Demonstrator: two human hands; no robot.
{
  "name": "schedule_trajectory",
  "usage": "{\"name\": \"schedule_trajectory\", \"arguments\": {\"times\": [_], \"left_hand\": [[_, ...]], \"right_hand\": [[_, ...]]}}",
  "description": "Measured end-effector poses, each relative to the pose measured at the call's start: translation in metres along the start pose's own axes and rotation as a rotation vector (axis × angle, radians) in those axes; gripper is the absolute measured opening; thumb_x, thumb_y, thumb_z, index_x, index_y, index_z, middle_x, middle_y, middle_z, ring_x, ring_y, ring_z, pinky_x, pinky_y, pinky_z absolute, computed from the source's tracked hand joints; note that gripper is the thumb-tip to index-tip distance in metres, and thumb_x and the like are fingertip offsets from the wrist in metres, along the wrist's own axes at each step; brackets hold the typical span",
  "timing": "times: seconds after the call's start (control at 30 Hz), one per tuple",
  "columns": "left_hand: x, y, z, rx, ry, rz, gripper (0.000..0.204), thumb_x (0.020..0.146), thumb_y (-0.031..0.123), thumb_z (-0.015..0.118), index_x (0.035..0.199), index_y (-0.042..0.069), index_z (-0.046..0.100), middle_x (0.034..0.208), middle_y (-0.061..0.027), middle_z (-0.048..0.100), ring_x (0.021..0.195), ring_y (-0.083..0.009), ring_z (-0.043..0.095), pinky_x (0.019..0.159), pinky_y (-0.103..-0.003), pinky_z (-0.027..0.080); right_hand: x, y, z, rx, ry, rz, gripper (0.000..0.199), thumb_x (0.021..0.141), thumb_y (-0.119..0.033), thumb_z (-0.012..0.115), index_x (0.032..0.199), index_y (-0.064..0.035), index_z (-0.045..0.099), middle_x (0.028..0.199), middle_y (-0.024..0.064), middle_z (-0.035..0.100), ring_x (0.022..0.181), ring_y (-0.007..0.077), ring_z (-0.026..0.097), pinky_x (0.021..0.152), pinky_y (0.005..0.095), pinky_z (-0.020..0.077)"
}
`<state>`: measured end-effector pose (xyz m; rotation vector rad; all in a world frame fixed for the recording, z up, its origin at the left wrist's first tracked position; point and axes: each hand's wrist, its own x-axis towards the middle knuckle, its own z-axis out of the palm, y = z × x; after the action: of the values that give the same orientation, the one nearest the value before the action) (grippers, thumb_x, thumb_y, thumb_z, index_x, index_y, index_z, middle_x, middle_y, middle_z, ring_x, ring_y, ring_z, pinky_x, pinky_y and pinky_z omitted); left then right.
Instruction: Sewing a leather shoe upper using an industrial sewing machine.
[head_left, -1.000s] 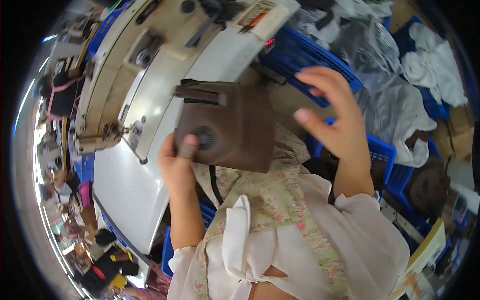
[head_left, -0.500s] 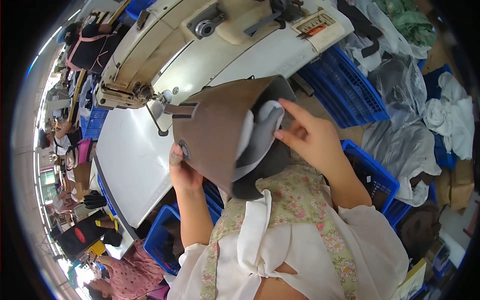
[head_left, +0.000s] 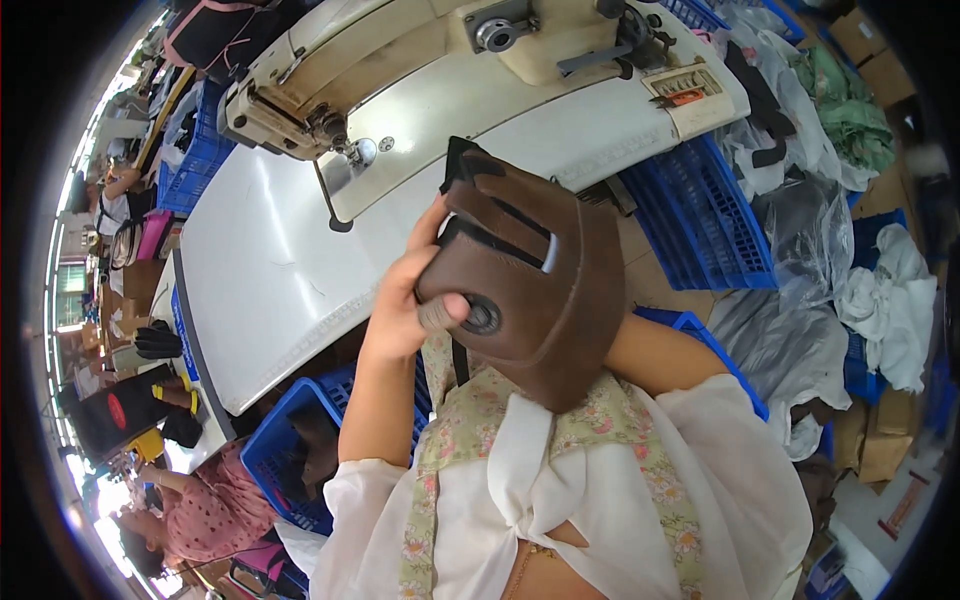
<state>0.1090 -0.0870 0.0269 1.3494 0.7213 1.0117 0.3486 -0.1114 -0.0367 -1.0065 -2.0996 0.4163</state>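
Observation:
A brown leather-like sewn cover (head_left: 565, 320) is held up in front of my body, its outer side showing. It has a black-edged slot and a round dark fitting (head_left: 483, 314). My left hand (head_left: 405, 300) is closed on its left edge, the thumb lying against the fitting and the fingers behind. My right forearm (head_left: 655, 345) passes behind the cover at the right; the hand itself is hidden, so its fingers cannot be read. Beyond the cover stands a sewing machine (head_left: 400, 75), its needle end apart from the work.
The machine's white table (head_left: 260, 270) spreads out to the left. Blue crates stand at the lower left (head_left: 290, 450) and right (head_left: 700, 215). Plastic-wrapped bundles (head_left: 790, 350) lie at the far right. A person in a pink dotted top (head_left: 215, 500) sits at the lower left.
The cover has turned, hiding its grey-white lining and bringing its slotted side into view. It has moved away from the needle end. My right hand has gone out of sight behind it.

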Motion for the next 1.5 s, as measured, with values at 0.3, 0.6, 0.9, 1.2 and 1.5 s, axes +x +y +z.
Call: {"name": "schedule_trajectory", "arguments": {"times": [0.3,0.6,0.9,1.2,1.5], "left_hand": [[-0.023,-0.011,-0.04,-0.312,0.234,-0.052,0.05,0.067,0.034,0.086,0.1,-0.001,0.073,0.155,-0.0195,0.026,0.135,-0.0352,0.04,0.109,-0.043,0.033],[0.003,0.006,-0.039,-0.441,0.192,-0.087,0.118,0.071,0.074,0.067,0.152,0.004,0.017,0.149,-0.0177,0.033,0.136,-0.0288,0.036,0.109,-0.04,0.035],[0.015,0.039,-0.027,-0.061,0.126,0.034,0.141,0.05,0.082,0.074,0.149,-0.004,0.023,0.145,-0.0188,0.039,0.134,-0.0292,0.04,0.11,-0.04,0.032],[0.003,0.04,-0.023,0.148,0.197,0.107,0.137,0.048,0.07,0.084,0.148,-0.002,0.025,0.143,-0.0206,0.042,0.133,-0.0314,0.042,0.11,-0.044,0.032],[-0.023,0.018,-0.029,-0.202,0.544,0.047,0.126,0.051,0.063,0.086,0.144,-0.001,0.031,0.138,-0.0187,0.047,0.128,-0.0322,0.048,0.106,-0.046,0.042]], "right_hand": [[0.02,0.003,0.019,0.212,-0.147,0.079,0.048,0.092,-0.021,0.064,0.133,-0.0021,0.048,0.127,0.018,0.056,0.118,0.0237,0.056,0.095,0.0407,0.0472],[0.019,0.015,-0.009,1.761,-0.083,0.761,0.047,0.091,-0.018,0.062,0.132,0.0004,0.05,0.129,0.0133,0.057,0.112,0.0254,0.059,0.091,0.0402,0.0497],[0.053,0.012,0.025,0.841,-0.361,0.428,0.036,0.099,-0.023,0.053,0.125,0.0012,0.056,0.122,0.0105,0.06,0.105,0.0204,0.061,0.085,0.0343,0.0526],[0.085,-0.061,0.04,1.199,-0.217,0.708,0.038,0.099,-0.023,0.052,0.128,0.0011,0.054,0.124,0.0108,0.059,0.106,0.0205,0.06,0.085,0.0346,0.0528],[0.067,-0.061,-0.012,1.559,-0.082,0.943,0.04,0.1,-0.023,0.051,0.131,0.001,0.051,0.125,0.0111,0.058,0.106,0.0207,0.06,0.085,0.0348,0.0529]]}}
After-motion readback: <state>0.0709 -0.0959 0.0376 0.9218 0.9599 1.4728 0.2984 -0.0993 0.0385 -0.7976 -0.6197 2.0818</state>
